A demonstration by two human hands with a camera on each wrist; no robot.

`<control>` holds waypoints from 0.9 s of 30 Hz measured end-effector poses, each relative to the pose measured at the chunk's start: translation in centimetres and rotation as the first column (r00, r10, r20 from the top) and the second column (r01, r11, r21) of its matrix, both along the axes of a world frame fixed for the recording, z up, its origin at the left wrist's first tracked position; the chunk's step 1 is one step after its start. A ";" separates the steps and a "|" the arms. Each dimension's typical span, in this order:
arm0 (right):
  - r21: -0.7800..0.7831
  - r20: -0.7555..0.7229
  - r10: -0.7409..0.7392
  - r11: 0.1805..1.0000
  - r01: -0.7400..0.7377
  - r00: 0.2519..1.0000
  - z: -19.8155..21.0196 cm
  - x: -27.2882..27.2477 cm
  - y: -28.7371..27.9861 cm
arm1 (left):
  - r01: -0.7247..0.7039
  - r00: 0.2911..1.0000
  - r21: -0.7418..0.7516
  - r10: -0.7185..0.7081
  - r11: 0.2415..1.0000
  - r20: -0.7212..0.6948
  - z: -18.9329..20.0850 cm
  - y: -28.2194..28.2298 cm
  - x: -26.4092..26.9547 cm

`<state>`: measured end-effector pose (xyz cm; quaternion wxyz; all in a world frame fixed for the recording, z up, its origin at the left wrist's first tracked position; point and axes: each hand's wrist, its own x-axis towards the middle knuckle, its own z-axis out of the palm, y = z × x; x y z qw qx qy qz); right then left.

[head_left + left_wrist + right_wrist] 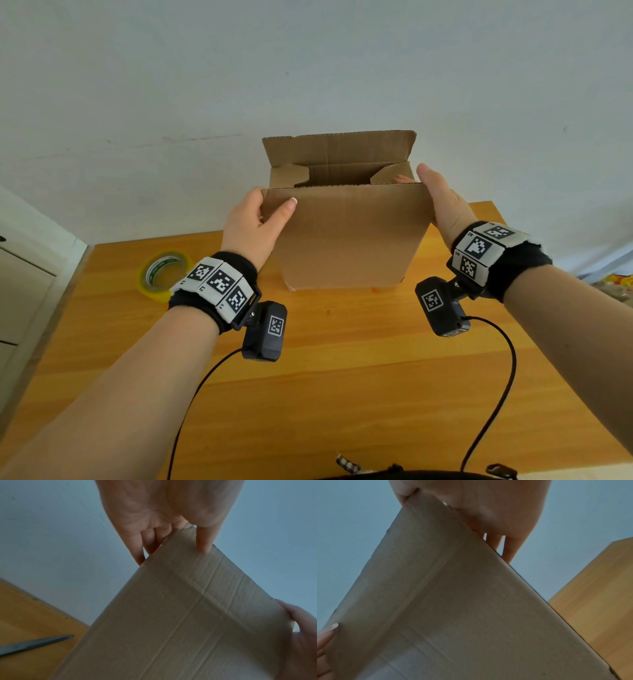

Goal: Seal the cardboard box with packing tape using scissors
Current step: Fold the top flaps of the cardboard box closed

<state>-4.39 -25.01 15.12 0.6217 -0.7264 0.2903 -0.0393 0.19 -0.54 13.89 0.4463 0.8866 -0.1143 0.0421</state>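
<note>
A brown cardboard box [349, 240] stands on the wooden table [342, 377] with its top flaps up and its inside open. My left hand [274, 205] pinches the near flap's upper left corner, thumb on the front and fingers behind, as the left wrist view shows on the box [171, 615]. My right hand [412, 174] grips the flap's upper right corner, thumb up and fingers inside the box [445, 588]. A yellow-green roll of packing tape [164, 274] lies flat left of the box. The dark scissors' blades [34, 643] lie on the table to the left.
A pale wall rises right behind the box. A white cabinet [20, 274] stands off the table's left edge. Colourful packaging [616, 284] shows past the right edge. Bare wood stretches in front of the box, crossed by the two wrist cables.
</note>
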 end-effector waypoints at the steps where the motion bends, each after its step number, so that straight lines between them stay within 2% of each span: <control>1: 0.004 0.003 -0.004 1.000 0.004 1.000 0.1 0.0 0.0 | -0.007 1.000 0.002 0.007 1.000 -0.002 0.0 0.1 0.0; 10: -0.144 0.018 0.158 0.978 -0.154 0.987 -0.4 -0.3 -0.5 | -0.035 0.999 0.070 0.033 0.997 0.020 -0.3 0.4 0.6; 19: -0.203 0.083 0.202 0.962 -0.182 0.976 -1.2 -0.2 -0.5 | -0.054 0.996 0.165 0.042 0.985 0.077 -0.4 0.4 0.9; 27: -0.212 0.089 0.222 0.957 -0.199 0.971 -1.6 0.0 -0.7 | -0.032 0.999 0.131 0.026 0.991 0.047 -0.4 0.6 0.6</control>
